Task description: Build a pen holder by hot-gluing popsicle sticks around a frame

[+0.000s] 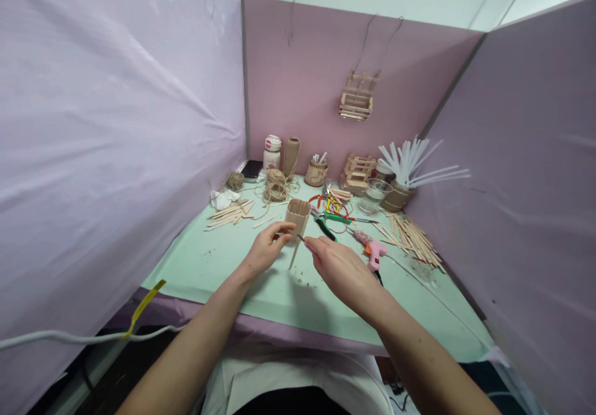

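My left hand [266, 248] is closed on the lower part of a small cup-like piece made of wooden sticks [298, 214], held above the green table mat [209, 259]. One stick [295, 255] juts down from it towards the mat. My right hand [342, 272] is pinched on a thin dark tool [302, 238] whose tip touches the wooden piece near its base.
A pink glue gun [369, 247], pliers [325, 225] and coloured cords lie just right of my hands. Loose sticks [231, 212] lie at left and a stick heap [414, 236] at right. Twine, jars, a glass and stick crates line the back. Pink partitions enclose three sides.
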{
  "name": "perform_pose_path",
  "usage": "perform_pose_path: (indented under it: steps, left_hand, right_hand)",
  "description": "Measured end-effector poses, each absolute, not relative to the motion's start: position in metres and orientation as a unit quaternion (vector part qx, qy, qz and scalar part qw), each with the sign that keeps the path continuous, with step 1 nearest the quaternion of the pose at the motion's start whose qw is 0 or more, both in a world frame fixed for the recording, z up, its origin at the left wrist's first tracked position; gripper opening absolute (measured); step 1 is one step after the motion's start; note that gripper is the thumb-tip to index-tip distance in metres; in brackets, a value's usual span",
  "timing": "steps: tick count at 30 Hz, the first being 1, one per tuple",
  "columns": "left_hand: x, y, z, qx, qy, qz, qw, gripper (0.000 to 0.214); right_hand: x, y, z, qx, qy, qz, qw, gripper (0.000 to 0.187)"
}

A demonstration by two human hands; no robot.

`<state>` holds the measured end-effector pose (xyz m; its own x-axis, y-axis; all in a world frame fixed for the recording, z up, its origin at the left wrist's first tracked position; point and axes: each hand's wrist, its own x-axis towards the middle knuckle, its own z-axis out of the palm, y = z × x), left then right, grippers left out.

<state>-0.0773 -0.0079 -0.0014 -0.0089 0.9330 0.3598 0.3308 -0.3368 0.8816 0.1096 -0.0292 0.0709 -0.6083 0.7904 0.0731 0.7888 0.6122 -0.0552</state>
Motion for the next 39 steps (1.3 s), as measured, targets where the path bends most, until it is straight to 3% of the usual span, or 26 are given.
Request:
perform_pose_path:
  steps: [7, 16, 18, 23, 29, 34, 39]
  left_hand:
    - [-0.063, -0.022, -0.027, 0.643, 0.536, 0.442, 0.322, 0.018]
    - [-0.085, -0.019, -0.038, 0.609, 0.629, 0.464, 0.134, 0.023]
    - [-0.086, -0.02, -0.039, 0.606, 0.631, 0.472, 0.108, 0.024]
    - [-0.085, -0.02, -0.035, 0.587, 0.618, 0.507, 0.128, 0.026]
    - [-0.087, -0.018, -0.036, 0.577, 0.622, 0.508, 0.15, 0.024]
    - [-0.086, -0.018, -0.036, 0.57, 0.631, 0.501, 0.159, 0.023]
    - [-0.086, -0.019, -0.036, 0.581, 0.622, 0.5, 0.157, 0.023]
  right_hand:
    - [0.117, -0.024, 0.06, -0.464, -0.872, 0.059, 0.142, 0.029]
    - [0.119, 0.009, 0.026, -0.475, -0.837, 0.066, 0.263, 0.034]
    - [0.117, 0.013, 0.022, -0.502, -0.832, 0.044, 0.231, 0.033]
    - [0.1, 0.011, 0.003, -0.476, -0.877, 0.011, 0.061, 0.026]
    - [0.103, 0.02, 0.009, -0.465, -0.885, 0.005, 0.022, 0.023]
    - [0.13, 0.098, 0.051, -0.596, -0.803, -0.004, -0.007, 0.03]
    - [0.13, 0.174, 0.063, -0.662, -0.748, 0.011, -0.043, 0.024]
